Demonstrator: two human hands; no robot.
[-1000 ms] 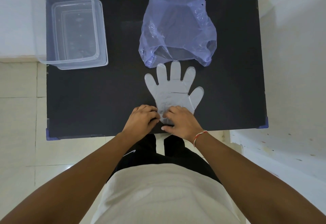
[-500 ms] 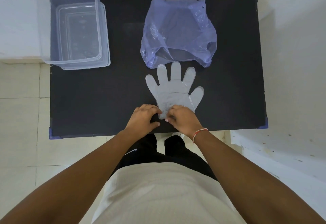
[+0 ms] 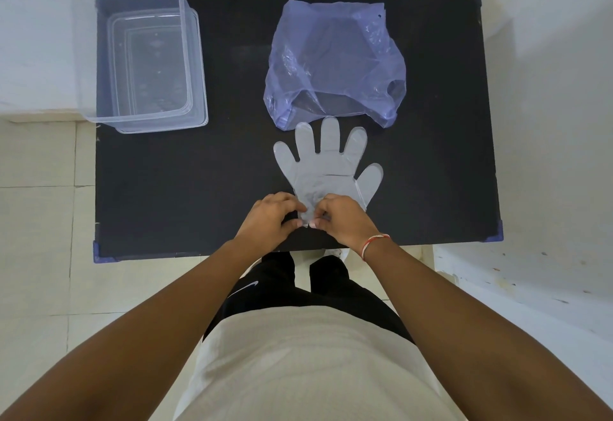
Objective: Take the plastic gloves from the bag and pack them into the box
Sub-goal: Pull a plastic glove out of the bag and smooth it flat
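Note:
A clear plastic glove (image 3: pixel 326 165) lies flat on the black table (image 3: pixel 199 182), fingers pointing away from me toward the bag. My left hand (image 3: pixel 270 220) and my right hand (image 3: pixel 345 220) meet at its cuff near the table's front edge, both pinching the thin plastic there. The cuff looks crumpled between my fingertips. Just beyond the glove's fingertips lies the translucent purple plastic bag (image 3: pixel 335 62), its mouth facing me. At the table's far left corner stands the clear plastic box (image 3: pixel 151 65), open on top, with nothing visible inside.
The table's front edge runs just below my hands, with blue corner guards (image 3: pixel 496 235) at its front corners. White walls stand behind and to the right of the table. Pale floor tiles (image 3: pixel 36 228) show on the left.
My two hands have drawn closer together at the glove's cuff and bunched it slightly. The glove, bag and box have stayed in place; my head has shifted a little.

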